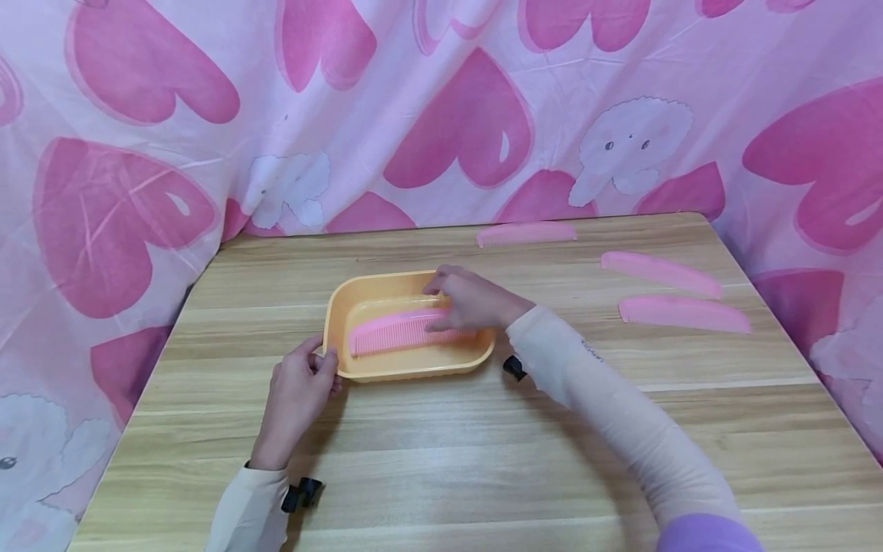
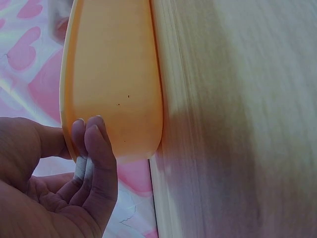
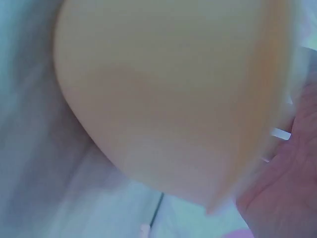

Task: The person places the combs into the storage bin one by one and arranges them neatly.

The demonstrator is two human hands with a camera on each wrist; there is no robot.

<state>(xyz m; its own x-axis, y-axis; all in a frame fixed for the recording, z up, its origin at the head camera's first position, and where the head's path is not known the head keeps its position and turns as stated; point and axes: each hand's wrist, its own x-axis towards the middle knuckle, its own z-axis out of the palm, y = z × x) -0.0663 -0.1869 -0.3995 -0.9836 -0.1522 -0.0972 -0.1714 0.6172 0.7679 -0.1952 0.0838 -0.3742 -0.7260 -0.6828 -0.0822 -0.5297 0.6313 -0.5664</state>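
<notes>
An orange-yellow plastic basin [image 1: 400, 376] stands on the wooden table, and a pink comb [image 1: 386, 335] lies inside it with its teeth toward the near side. My left hand [image 1: 300, 387] pinches the basin's near left corner. In the left wrist view, its thumb and fingers [image 2: 99, 148] are on either side of the rim. My right hand [image 1: 476, 299] reaches over the right end of the basin, fingers and thumb spread apart above the comb, covering part of it. The right wrist view is blurred, with the basin's outer wall [image 3: 158, 99] filling most of it.
Three more pink combs lie on the table: one at the back edge [image 1: 527, 233] and two on the right, a farther comb [image 1: 662, 272] and a nearer comb [image 1: 683, 313]. A pink curtain [image 1: 455, 115] with hearts hangs behind and beside the table [image 1: 428, 468].
</notes>
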